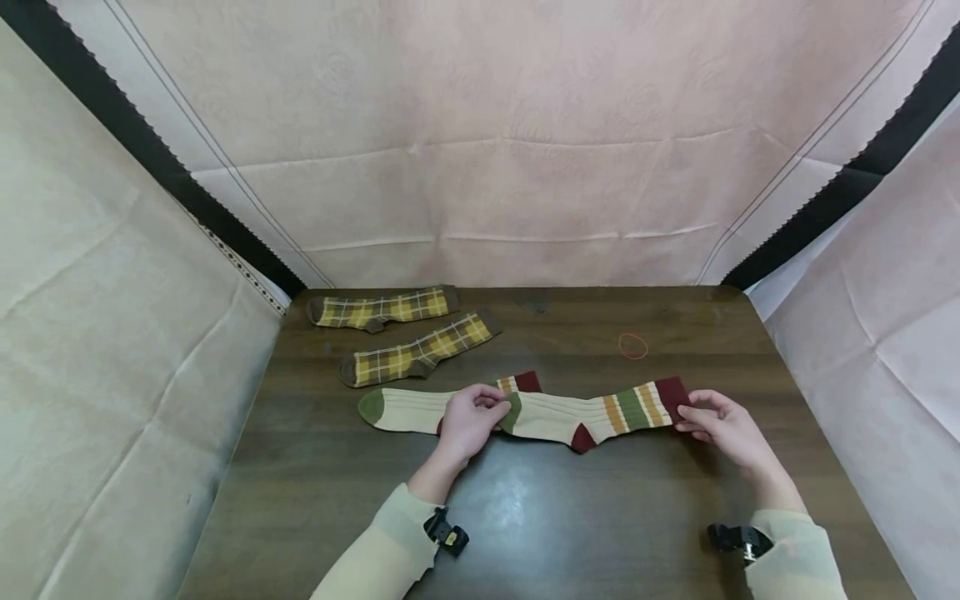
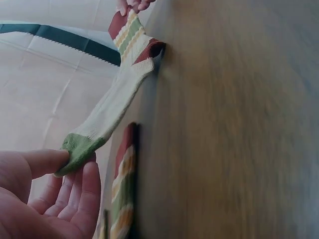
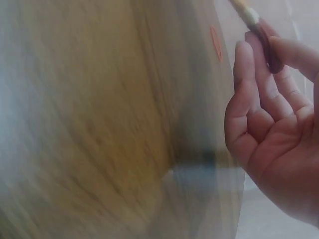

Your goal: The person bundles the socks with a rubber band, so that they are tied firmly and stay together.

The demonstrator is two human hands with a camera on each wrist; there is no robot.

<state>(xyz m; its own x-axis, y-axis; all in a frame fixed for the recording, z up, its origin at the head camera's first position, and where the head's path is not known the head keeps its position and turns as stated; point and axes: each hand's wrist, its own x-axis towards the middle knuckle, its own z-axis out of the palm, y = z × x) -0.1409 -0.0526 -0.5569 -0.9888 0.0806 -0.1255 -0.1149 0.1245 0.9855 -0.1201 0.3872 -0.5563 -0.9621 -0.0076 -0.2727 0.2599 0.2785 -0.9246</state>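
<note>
Two bare hands share one cream ribbed-knit sock with a green toe, dark red heel and cuff, and orange and green stripes (image 1: 558, 413), raised over the near middle of the brown wood-grained table (image 1: 585, 525): the left hand (image 1: 468, 419) pinches the green toe between thumb and fingers, while the right hand (image 1: 718, 423) pinches the dark red cuff at the right end. The step in hand looks like holding this sock straight at full length, best done, I judge, with a light, even pull, since ribbed knit may stretch or twist if one end is tugged harder. The heel points to the near side, so both pinches should turn together to avoid a roll in the leg. A matching cream sock (image 1: 408, 410) lies to the left, partly hidden by the left hand and the held toe, so the left fingertips should not drag it. Two yellow-and-brown plaid socks (image 1: 420, 354) lie at the far left, and a thin orange-red loop (image 1: 633, 347) at the far right, both away from the hands
</note>
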